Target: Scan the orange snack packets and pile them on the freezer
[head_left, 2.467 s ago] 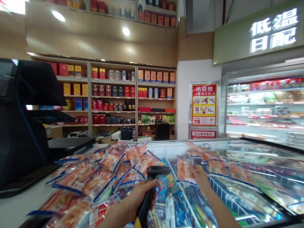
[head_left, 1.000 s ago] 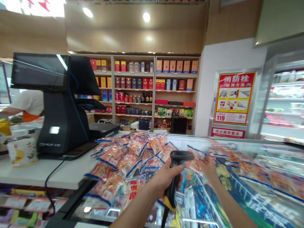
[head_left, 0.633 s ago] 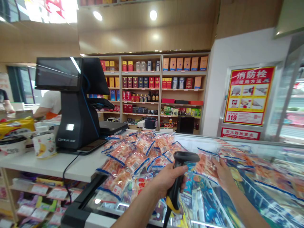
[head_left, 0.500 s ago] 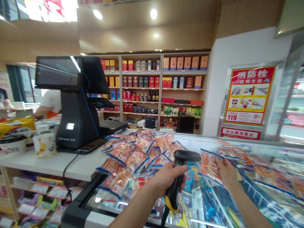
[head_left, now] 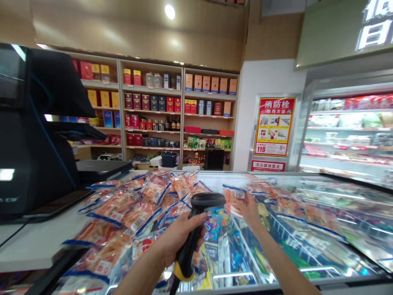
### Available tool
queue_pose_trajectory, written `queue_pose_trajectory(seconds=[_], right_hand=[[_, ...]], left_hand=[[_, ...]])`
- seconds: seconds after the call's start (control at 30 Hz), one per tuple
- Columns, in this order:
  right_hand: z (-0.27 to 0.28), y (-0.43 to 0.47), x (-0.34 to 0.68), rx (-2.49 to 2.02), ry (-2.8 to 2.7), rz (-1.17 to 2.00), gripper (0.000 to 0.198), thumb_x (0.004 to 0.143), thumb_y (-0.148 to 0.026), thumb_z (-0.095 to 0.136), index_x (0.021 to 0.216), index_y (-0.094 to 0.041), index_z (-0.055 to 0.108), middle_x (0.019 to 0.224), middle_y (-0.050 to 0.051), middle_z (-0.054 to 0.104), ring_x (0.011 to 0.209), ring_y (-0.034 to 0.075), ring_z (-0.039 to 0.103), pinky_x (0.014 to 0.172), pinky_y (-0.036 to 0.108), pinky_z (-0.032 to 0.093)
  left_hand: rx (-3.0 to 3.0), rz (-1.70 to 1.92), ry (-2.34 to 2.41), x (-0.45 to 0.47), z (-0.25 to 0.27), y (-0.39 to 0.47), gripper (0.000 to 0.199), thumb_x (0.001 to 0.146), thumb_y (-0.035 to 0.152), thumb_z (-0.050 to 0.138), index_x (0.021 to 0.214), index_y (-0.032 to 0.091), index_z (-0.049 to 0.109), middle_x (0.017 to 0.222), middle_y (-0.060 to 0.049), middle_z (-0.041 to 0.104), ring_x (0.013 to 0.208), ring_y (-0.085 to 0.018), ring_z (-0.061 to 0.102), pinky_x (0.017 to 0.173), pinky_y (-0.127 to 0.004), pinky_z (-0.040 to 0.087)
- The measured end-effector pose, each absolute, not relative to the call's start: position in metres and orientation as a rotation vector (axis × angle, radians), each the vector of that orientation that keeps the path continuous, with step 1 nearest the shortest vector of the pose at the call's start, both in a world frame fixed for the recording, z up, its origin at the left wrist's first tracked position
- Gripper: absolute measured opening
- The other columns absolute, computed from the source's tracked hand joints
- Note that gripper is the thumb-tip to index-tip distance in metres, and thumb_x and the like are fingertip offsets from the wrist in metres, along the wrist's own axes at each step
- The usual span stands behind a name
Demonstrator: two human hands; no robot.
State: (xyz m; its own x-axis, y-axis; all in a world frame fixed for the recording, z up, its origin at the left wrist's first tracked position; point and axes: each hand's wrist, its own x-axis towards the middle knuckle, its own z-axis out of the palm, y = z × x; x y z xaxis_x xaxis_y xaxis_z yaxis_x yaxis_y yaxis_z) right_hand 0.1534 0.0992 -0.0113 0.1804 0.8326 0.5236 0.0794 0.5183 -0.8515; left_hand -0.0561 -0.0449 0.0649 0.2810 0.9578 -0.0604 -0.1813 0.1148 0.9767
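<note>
My left hand [head_left: 181, 237] is wrapped round the handle of a black and yellow barcode scanner [head_left: 207, 200], held upright with its head toward the right. In my right hand [head_left: 249, 208] is a clear, blue-edged snack packet [head_left: 232, 198] with orange-pink contents, gripped at its right side. A white barcode label shows near the packet's top. Left of the scanner lies a heap of similar packets [head_left: 153, 189] on the freezer's glass top. More of these packets [head_left: 288, 203] lie in a row to the right of my right hand.
A black checkout terminal [head_left: 37, 135] stands on the white counter [head_left: 18, 246] at left. Under the glass, the chest freezer holds colourful bags [head_left: 236, 254] and wire baskets [head_left: 285, 229]. Shelves of boxed bottles [head_left: 152, 102] and a red fire-hydrant sign [head_left: 274, 126] are behind.
The view has swung to the right, so the terminal sits farther left and a lit fridge shows at right. The packet in my right hand now turns its barcode label toward me.
</note>
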Motion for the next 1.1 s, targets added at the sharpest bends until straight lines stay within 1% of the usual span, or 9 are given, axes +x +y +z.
queue_pose_trajectory(seconds=[0.13,0.27,0.47,0.57,0.67,0.73,0.83,0.97,1.1], right_hand=[[-0.028,0.101,0.15,-0.919,-1.341,0.701,0.055,0.055,-0.029,0.057,0.106,-0.017,0.04,0.094,0.006,0.058,0.08,0.017,0.055,0.07,0.031,0.043],[-0.042,0.107,0.148,-0.982,-1.354,0.732,0.054,0.059,-0.026,0.051,0.109,-0.015,0.037,0.091,0.007,0.059,0.081,0.018,0.055,0.071,0.031,0.043],[-0.034,0.118,0.172,-1.215,-1.327,0.224,0.049,0.063,-0.035,0.044,0.106,-0.011,0.045,0.102,0.013,0.052,0.097,0.023,0.045,0.082,0.034,0.034],[-0.042,0.119,0.168,-1.263,-1.424,0.23,0.059,0.065,-0.04,0.043,0.115,-0.011,0.035,0.101,0.013,0.052,0.09,0.022,0.05,0.076,0.033,0.037],[-0.053,0.121,0.154,-1.413,-1.459,0.251,0.07,0.061,-0.043,0.048,0.121,-0.013,0.026,0.091,0.009,0.057,0.079,0.023,0.054,0.068,0.034,0.039],[-0.055,0.123,0.148,-1.522,-1.459,0.256,0.062,0.059,-0.043,0.049,0.112,-0.013,0.039,0.084,0.008,0.059,0.077,0.024,0.055,0.067,0.035,0.039],[-0.048,0.121,0.151,-1.492,-1.438,0.346,0.043,0.062,-0.044,0.045,0.089,-0.012,0.056,0.076,0.01,0.061,0.075,0.025,0.055,0.064,0.034,0.039],[-0.038,0.116,0.165,-1.254,-1.45,0.5,0.037,0.062,-0.042,0.046,0.085,-0.015,0.057,0.077,0.007,0.063,0.072,0.022,0.056,0.063,0.03,0.04],[-0.039,0.117,0.175,-1.298,-1.407,0.477,0.037,0.058,-0.041,0.05,0.084,-0.016,0.055,0.069,0.003,0.062,0.065,0.02,0.056,0.058,0.027,0.04]], left_hand=[[1.067,1.025,0.935,-0.053,0.065,-0.046,0.028,0.065,0.043,0.05,0.068,0.016,0.042,0.052,0.003,0.048,0.039,-0.005,0.043,0.038,-0.017,0.03],[1.001,0.966,0.872,-0.055,0.064,-0.042,0.03,0.065,0.044,0.049,0.07,0.015,0.045,0.054,0.002,0.051,0.04,-0.006,0.045,0.04,-0.018,0.032],[0.924,0.969,0.843,-0.06,0.065,-0.027,0.025,0.064,0.037,0.053,0.072,0.014,0.047,0.06,-0.002,0.056,0.048,-0.008,0.051,0.046,-0.02,0.037],[0.99,1.015,0.882,-0.05,0.058,-0.015,0.025,0.064,0.038,0.053,0.07,0.016,0.043,0.054,0.001,0.054,0.042,-0.008,0.049,0.041,-0.019,0.035],[1.056,1.134,0.919,-0.038,0.046,-0.002,0.025,0.063,0.039,0.053,0.067,0.018,0.039,0.047,0.006,0.048,0.037,-0.005,0.043,0.036,-0.017,0.03],[1.08,1.149,0.929,-0.035,0.04,0.003,0.027,0.063,0.04,0.053,0.067,0.018,0.038,0.046,0.006,0.046,0.035,-0.005,0.041,0.035,-0.016,0.03],[1.089,1.084,0.958,-0.04,0.04,0.002,0.029,0.062,0.042,0.053,0.067,0.018,0.038,0.045,0.006,0.046,0.036,-0.005,0.04,0.035,-0.016,0.029],[1.071,1.053,1.006,-0.05,0.054,-0.019,0.029,0.062,0.044,0.052,0.067,0.018,0.04,0.046,0.007,0.045,0.034,-0.004,0.039,0.035,-0.016,0.028],[1.091,1.026,0.97,-0.048,0.066,-0.04,0.028,0.063,0.042,0.052,0.067,0.017,0.04,0.049,0.005,0.047,0.036,-0.004,0.041,0.037,-0.017,0.03]])
